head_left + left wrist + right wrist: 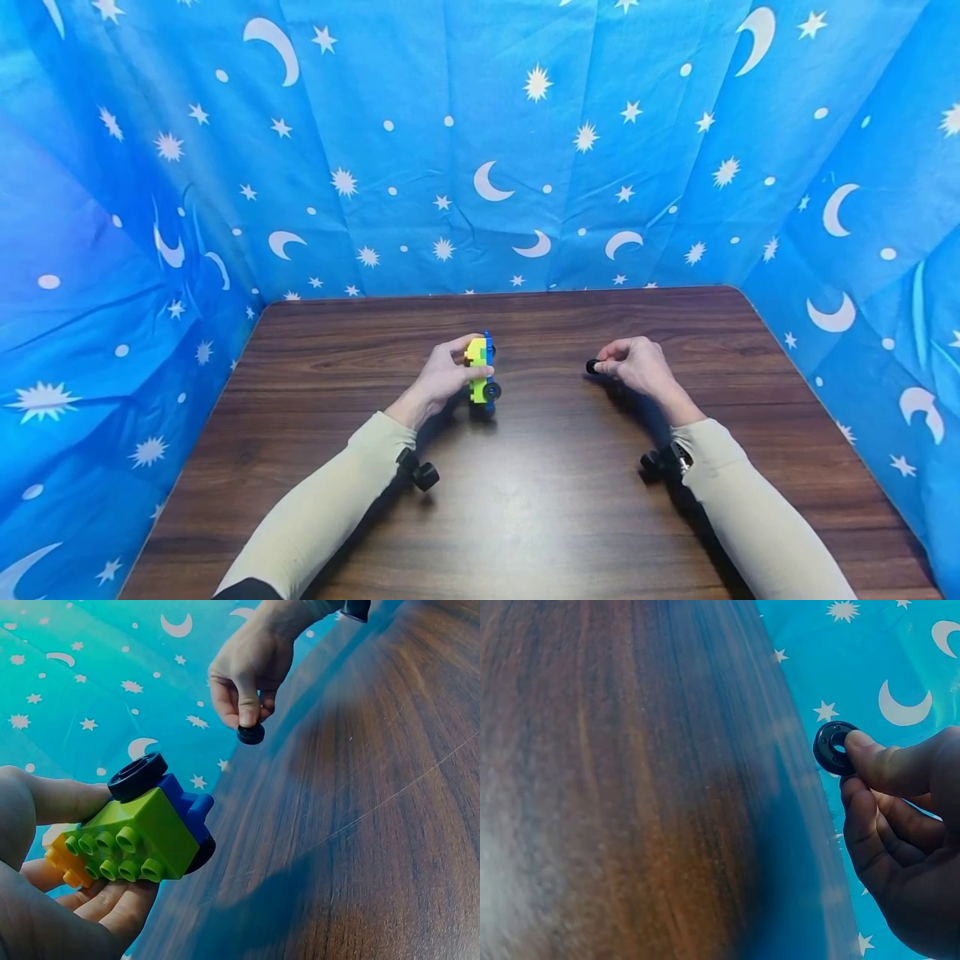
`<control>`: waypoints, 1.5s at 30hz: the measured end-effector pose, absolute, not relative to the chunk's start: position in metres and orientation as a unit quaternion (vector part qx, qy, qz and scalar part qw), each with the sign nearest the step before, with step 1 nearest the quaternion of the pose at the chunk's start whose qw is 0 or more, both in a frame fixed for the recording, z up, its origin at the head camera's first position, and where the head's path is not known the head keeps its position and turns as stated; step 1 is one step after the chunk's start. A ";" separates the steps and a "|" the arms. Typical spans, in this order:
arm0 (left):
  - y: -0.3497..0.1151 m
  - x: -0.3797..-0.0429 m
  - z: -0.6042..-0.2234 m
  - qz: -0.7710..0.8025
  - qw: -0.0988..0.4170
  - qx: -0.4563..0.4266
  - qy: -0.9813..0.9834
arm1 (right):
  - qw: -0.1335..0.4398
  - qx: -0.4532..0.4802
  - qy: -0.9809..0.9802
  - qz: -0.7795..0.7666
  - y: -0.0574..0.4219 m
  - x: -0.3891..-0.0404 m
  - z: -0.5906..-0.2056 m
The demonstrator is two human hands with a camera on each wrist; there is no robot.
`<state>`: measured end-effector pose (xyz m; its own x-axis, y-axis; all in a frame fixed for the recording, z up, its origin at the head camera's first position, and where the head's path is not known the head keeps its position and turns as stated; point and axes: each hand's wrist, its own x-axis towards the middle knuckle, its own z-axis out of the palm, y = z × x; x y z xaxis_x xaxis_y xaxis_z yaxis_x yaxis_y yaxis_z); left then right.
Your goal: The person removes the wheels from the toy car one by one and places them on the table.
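Note:
My left hand (442,373) grips a toy car (478,371) built of studded blocks, tipped on its side. In the left wrist view its body is a green block (154,832) with an orange block (66,859) at one end and a blue base (187,810). A black wheel (138,777) sits on its upper side, and another dark wheel shows partly below the base. Well to the right, my right hand (640,367) pinches a loose black wheel (834,748) between thumb and fingers. The wheel is ring-shaped with a hole in its middle.
Both hands are over a dark wood-grain table (525,500). Blue cloth (420,125) printed with white moons and stars hangs behind the table and along both sides. A black camera is strapped to each wrist.

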<state>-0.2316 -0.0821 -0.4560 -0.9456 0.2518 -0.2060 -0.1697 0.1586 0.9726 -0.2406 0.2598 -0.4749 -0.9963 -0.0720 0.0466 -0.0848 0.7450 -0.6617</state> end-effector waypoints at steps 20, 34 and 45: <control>-0.083 -0.230 -0.446 0.636 0.179 0.032 0.750 | -0.020 0.038 -0.937 0.347 0.260 -0.241 -0.478; -0.082 -0.223 -0.438 0.638 0.182 0.027 0.748 | -0.034 0.031 -0.936 0.349 0.257 -0.241 -0.480; -0.081 -0.231 -0.458 0.647 0.168 0.023 0.744 | -0.019 0.043 -0.943 0.330 0.255 -0.241 -0.484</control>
<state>-0.2306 -0.0806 -0.4585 -0.9421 0.2528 -0.2202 -0.1830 0.1625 0.9696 -0.2409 0.2547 -0.4838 -0.9956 -0.0939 -0.0079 -0.0685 0.7791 -0.6232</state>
